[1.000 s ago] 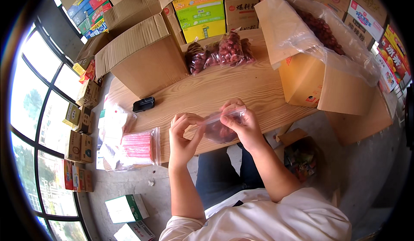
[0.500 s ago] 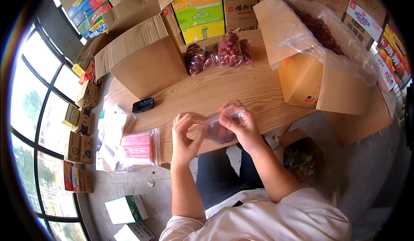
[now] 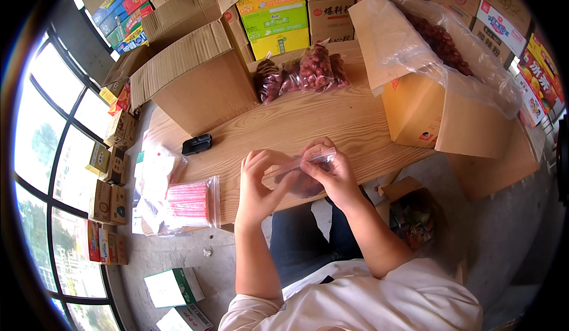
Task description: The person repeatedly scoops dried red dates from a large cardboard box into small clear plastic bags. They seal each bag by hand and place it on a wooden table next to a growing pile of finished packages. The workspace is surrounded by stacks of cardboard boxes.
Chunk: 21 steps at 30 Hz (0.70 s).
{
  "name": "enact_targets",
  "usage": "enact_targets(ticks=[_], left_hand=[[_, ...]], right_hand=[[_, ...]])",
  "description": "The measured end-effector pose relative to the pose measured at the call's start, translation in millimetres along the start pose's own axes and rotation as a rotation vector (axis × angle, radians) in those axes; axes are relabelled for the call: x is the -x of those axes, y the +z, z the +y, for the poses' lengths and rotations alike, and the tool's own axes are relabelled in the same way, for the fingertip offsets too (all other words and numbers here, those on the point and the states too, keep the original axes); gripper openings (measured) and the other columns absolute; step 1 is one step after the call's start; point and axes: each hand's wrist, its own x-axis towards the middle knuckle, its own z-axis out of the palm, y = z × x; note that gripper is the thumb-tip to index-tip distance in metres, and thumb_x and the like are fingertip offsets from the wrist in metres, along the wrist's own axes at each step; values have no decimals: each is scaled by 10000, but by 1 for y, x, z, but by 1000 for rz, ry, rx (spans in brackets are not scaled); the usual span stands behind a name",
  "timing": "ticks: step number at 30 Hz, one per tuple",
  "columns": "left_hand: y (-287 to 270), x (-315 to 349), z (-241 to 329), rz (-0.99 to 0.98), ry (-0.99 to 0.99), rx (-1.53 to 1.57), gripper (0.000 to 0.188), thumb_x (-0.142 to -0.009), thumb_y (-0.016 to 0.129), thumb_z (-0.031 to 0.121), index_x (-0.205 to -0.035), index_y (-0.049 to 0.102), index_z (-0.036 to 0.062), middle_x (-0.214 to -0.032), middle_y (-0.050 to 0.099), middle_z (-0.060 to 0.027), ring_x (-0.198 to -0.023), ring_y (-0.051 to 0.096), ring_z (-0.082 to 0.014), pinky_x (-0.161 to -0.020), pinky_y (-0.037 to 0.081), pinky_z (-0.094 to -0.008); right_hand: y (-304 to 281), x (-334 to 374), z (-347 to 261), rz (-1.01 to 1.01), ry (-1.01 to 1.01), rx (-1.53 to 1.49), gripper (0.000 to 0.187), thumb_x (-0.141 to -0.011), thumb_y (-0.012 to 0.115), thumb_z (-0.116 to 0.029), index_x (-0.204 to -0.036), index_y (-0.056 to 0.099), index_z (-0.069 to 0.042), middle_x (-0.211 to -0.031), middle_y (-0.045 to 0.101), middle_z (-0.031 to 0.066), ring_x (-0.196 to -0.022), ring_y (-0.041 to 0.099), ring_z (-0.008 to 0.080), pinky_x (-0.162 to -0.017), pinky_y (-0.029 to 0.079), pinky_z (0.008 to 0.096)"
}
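Above the table's near edge I hold a clear zip-lock bag (image 3: pixel 304 186) with dark red fruit in it, which look like dates. My right hand (image 3: pixel 332 174) pinches the bag's upper edge at its right side, thumb in front. My left hand (image 3: pixel 259 183) has its thumb and curled fingers at the left end of the same edge; its fingertips partly hide that corner. Farther back on the table stand several filled bags of dates (image 3: pixel 316 70). A large carton (image 3: pixel 447 109) at the right, lined with clear plastic, holds many loose dates (image 3: pixel 438 45).
An open cardboard box (image 3: pixel 201 82) stands at the back left of the wooden table (image 3: pixel 308 120). Near it lie a black phone-like object (image 3: pixel 197 145) and a pack of flat pink-edged bags (image 3: pixel 188 203). A smaller open box (image 3: pixel 409 212) sits below the table's right side.
My left hand has shifted slightly to the right along the bag's upper edge, its fingers now overlapping the bag's left side. My right hand stays almost in place.
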Motion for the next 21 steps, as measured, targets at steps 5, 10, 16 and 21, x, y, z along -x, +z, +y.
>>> enact_targets(ticks=[5, 10, 16, 21], left_hand=[[1, -3, 1, 1, 9, -35, 83, -703, 687, 52, -774, 649, 73, -824, 651, -26, -857, 560, -220, -839, 378, -348], [1, -5, 8, 3, 58, -153, 91, -685, 702, 28, -755, 649, 53, -803, 652, -54, -821, 568, -229, -803, 410, -353], [8, -9, 14, 28, 67, -242, 114, -675, 746, 96, -751, 663, 78, -768, 647, -11, -821, 570, -218, -843, 380, -355], [8, -7, 13, 24, 48, -241, 125, -673, 755, 114, -754, 670, 74, -761, 647, -17, -824, 573, -220, -850, 371, -352]], right_hand=[[-1, 1, -5, -11, 21, 9, 93, -871, 658, -112, -882, 615, -30, -1013, 522, 25, -873, 499, 75, -762, 399, 222], [-3, 1, 1, 33, -15, -68, 95, -882, 642, -114, -875, 587, -37, -1006, 519, 34, -928, 491, 97, -834, 385, 245], [1, 3, -5, 42, 1, -114, 87, -874, 643, -91, -871, 578, -34, -1010, 512, 59, -967, 491, 128, -877, 385, 264], [-7, 3, 2, 82, -47, -61, 80, -860, 659, -91, -859, 593, -46, -1014, 512, 56, -967, 492, 124, -876, 382, 265]])
